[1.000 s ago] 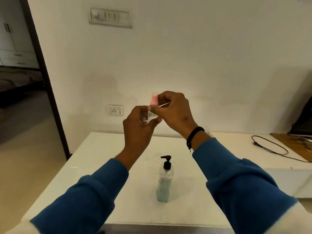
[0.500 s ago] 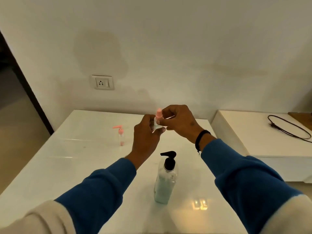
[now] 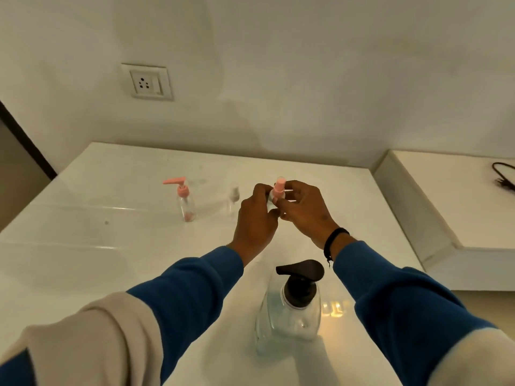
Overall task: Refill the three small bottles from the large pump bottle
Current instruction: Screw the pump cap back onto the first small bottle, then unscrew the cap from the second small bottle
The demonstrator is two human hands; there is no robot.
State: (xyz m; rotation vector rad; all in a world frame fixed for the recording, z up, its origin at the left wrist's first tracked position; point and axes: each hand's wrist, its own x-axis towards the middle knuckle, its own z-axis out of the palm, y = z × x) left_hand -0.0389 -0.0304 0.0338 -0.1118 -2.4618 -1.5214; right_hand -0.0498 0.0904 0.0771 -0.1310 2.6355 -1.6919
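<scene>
Small bottle [image 3: 274, 201], twelve o'clock of pump bottle [image 3: 289, 310]: left hand [image 3: 257, 221] gripped body, right hand [image 3: 302, 210] fingers pinched pink cap [image 3: 279, 188]; uncapping step, removal likely next.

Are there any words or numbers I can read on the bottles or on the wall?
None: no text can be read anywhere.
Large pump bottle: clear, no label shows.
Small bottle with pink pump on the table: no writing shows.
Small bottle held by the left hand and right hand: mostly hidden, no writing shows.
Wall socket: only holes and a switch, no letters.
</scene>
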